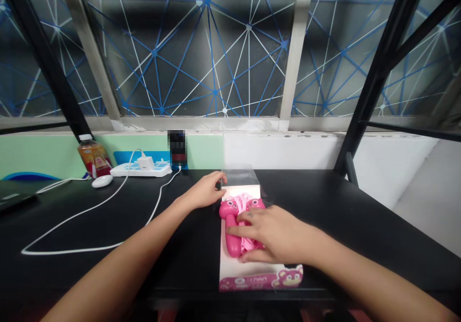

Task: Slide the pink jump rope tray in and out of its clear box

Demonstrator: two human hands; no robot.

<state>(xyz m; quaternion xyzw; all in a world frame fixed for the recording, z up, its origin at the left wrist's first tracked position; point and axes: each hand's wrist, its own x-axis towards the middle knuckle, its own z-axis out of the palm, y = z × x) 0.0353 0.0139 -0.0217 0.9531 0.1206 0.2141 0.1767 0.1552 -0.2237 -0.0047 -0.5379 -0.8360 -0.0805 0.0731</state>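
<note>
A pink skipping rope [234, 238] with two animal-head handles lies on a pale card tray [230, 268], its cord bundled between the handles. The tray's front lip is printed with a pink bear. My right hand [279, 233] covers most of the right handle, its fingers curved over the cord and onto the left handle. At the far end of the tray, a clear plastic cover [239, 177] rests on the desk. My left hand [203, 191] has its fingers and thumb curled at the cover's left edge.
White cables [90, 252] loop over the black desk on the left. Behind them are a power strip [140, 170] with a charger, a white mouse [102, 181], a drink bottle [94, 156] and a blurred-out dark device [177, 149]. Black frame posts [374, 72] flank the desk.
</note>
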